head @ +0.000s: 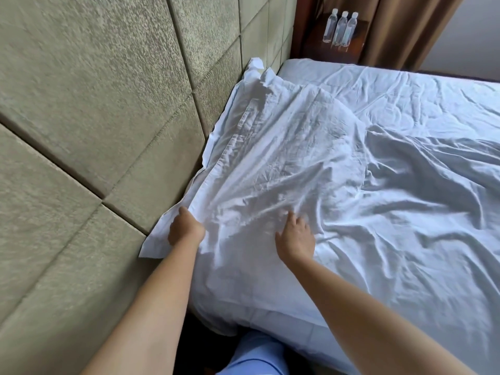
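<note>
Beside the padded headboard (81, 104), at the bed's head, a white pillow (270, 163) is being handled. Its near edge is being gripped by the left hand (186, 229), and its top is being touched by the right hand (296, 239), fingers spread and relaxed. A crumpled sheet (405, 212) is lying alongside, with three water bottles (341, 28) standing beyond.

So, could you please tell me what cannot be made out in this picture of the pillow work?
Head view, the only one.
The left hand: fingers tucked under the pillowcase edge it grips, hidden by cloth.
The right hand: fingertips blurred, so how firmly they press is unclear.
The water bottles: too small to read labels.
The bed: far side cut off by the right edge.
</note>
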Demonstrator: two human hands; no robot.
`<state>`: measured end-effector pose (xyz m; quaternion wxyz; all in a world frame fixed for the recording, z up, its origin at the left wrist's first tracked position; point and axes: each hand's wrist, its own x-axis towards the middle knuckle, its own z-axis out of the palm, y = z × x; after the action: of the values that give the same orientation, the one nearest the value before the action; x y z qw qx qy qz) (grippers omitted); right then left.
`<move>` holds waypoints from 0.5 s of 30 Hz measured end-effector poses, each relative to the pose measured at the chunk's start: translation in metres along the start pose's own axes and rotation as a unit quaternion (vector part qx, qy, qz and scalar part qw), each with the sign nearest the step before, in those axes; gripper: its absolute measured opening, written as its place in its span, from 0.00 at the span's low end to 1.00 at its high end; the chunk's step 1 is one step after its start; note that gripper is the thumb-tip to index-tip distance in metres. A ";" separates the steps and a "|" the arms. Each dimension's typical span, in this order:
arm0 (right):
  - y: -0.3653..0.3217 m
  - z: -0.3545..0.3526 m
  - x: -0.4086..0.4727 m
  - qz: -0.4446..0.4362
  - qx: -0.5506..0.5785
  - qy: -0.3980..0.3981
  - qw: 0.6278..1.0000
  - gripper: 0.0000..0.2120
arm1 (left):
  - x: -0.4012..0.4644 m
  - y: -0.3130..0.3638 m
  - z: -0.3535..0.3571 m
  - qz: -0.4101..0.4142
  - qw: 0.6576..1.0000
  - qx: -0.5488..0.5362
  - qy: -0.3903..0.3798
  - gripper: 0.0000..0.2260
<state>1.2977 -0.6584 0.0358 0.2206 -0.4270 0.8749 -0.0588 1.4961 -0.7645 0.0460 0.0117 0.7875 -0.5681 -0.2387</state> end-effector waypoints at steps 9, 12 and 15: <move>0.006 0.004 -0.018 -0.010 -0.008 0.013 1.000 0.18 | -0.018 0.003 0.010 0.149 0.985 0.054 0.069 0.29; 0.011 0.008 -0.023 0.030 -0.016 0.006 0.999 0.31 | -0.022 0.009 0.016 0.199 0.976 0.076 0.041 0.26; 0.019 0.010 -0.020 0.080 0.016 0.002 0.997 0.31 | -0.028 0.013 0.025 0.204 0.977 0.063 -0.019 0.26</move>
<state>1.2990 -0.6300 0.0285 0.2294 -0.3523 0.9056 -0.0563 1.4687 -0.7379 0.0377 0.0001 0.6498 -0.7305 -0.2100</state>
